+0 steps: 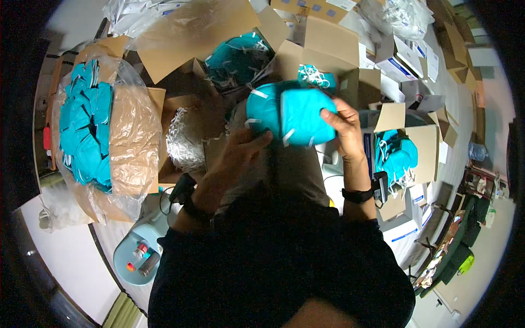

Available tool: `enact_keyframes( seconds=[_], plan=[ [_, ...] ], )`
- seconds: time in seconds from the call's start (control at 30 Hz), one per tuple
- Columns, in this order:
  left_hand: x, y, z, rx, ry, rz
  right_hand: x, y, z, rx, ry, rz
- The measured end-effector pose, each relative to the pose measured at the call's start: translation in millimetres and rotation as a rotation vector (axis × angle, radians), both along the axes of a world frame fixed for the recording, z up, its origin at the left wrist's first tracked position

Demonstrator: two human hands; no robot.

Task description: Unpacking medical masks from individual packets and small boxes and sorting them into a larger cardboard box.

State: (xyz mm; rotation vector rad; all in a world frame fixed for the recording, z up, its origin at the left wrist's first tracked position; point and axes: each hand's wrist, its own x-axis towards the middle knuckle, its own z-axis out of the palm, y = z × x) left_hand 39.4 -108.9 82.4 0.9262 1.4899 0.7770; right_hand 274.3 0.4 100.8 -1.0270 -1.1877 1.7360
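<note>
In front of my body I hold teal face masks with white strap tabs. The left mask has its lower edge pinched under the thumb of my left hand. A flatter teal mask overlaps it on the right, and my right hand grips its right side, thumb on top. I cannot tell whether the two are joined. Just beyond my hands, a small teal bundle with white straps lies at an open carton. Most fingers of my left hand are hidden.
A plastic-lined carton of teal masks stands at left, beside a box of white straps. More masks fill a carton ahead and one at right. A pale blue bin with bottles sits lower left.
</note>
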Motion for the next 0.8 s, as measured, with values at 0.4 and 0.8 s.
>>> enact_keyframes(
  seconds=[0.4,0.8],
  plan=[
    [6,-16,33,0.373,0.204,-0.074,2,-41,21,0.101,0.056,-0.238],
    [72,1,21,0.471,-0.47,-0.091,-15,-45,23,0.011,0.055,-0.384]
  ],
)
